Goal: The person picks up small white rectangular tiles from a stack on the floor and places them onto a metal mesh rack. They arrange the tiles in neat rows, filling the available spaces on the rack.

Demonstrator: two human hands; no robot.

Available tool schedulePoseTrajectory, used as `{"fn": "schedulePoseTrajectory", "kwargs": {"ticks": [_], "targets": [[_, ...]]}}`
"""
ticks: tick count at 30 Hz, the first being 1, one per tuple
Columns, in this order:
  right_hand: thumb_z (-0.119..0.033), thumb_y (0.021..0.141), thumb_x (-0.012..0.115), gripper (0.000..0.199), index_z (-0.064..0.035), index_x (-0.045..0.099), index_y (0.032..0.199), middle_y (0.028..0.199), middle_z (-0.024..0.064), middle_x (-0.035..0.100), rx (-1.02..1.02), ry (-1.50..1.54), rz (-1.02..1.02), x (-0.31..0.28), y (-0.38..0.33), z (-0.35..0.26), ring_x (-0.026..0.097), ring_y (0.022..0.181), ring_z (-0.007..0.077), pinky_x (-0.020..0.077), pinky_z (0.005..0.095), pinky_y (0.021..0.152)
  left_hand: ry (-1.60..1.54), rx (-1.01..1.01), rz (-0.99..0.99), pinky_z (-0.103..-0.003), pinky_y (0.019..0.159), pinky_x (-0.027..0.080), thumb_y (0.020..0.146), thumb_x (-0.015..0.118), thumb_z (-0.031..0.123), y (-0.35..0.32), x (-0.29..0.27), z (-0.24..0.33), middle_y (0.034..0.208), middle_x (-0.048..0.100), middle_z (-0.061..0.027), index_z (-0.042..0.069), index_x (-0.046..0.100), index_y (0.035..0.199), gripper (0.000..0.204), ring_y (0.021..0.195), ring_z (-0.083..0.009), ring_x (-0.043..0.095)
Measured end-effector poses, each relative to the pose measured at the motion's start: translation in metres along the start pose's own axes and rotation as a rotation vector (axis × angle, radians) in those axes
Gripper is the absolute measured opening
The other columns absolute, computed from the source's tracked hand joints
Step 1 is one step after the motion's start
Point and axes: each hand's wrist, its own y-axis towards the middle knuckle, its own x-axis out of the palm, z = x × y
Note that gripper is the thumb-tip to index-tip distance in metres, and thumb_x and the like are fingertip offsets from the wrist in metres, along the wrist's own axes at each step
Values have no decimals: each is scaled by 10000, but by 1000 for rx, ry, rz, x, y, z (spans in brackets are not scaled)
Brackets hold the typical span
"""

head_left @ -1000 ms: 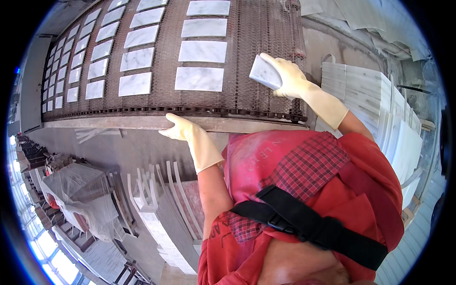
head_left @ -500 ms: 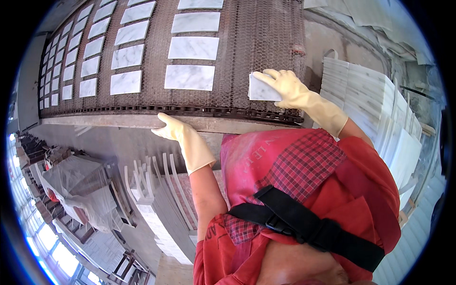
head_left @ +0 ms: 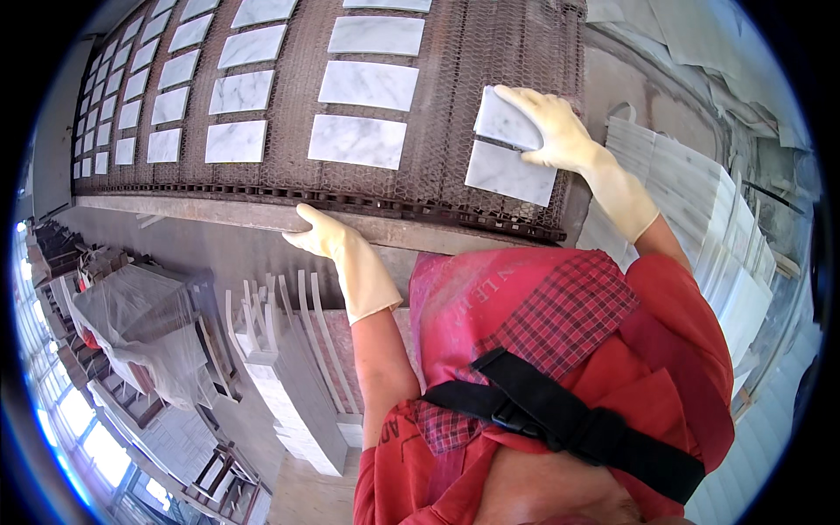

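Now the right hand (head_left: 560, 131) in its cream rubber glove, which a second ago held a white marble tile (head_left: 507, 118) raised, presses it flat-fingered onto the brown mesh belt (head_left: 437, 79) above another tile (head_left: 509, 173), while the gloved left hand (head_left: 328, 236) rests open on the belt's metal edge (head_left: 219, 210), so placement looks nearly done.

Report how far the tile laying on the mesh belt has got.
Done: rows of marble tiles already lie on the mesh belt. In hand: right hand presses two tiles at the belt's edge; left hand rests on the frame. Left: stacked tiles beside wait.
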Motion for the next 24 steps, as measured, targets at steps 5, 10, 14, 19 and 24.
{"fn": "schedulePoseTrajectory", "kwargs": {"ticks": [5,10,14,19,24], "targets": [[-177,680,988,1262,-264,322,1748,1618,186,550,-32,-153,-24,13,18,22,652,1293,429,531,515,1138,-11,-3,-15,-458,1315,369,1002,647,466,1,0,-1,1799,300,-246,-28,239,1747,982,1568,-392,458],[-215,674,1019,1265,-263,342,1741,1616,195,556,-65,-140,-38,14,21,27,664,1280,424,545,508,1122,-9,6,-10,-477,1319,374,1014,658,499,9,2,-10,1798,289,-249,-16,244,1745,986,1576,-401,441],[-191,651,1027,1257,-257,378,1726,1591,196,583,-93,-80,-19,11,22,32,671,1275,434,553,513,1113,32,12,-5,-485,1322,376,1021,656,524,8,2,-11,1804,278,-236,-3,243,1747,988,1585,-398,428],[-155,640,1018,1231,-251,413,1709,1570,170,609,-142,94,21,-6,26,43,646,1325,432,536,522,1139,60,-16,-8,-480,1327,373,1032,644,551,4,2,-9,1814,272,-213,17,237,1756,987,1596,-386,420],[-157,673,997,1185,-252,423,1706,1582,156,600,-91,58,181,-21,47,66,641,1314,428,518,521,1170,91,-21,31,-464,1315,380,1033,660,542,-3,-1,-8,1793,323,-228,3,267,1745,976,1561,-396,469]]}}
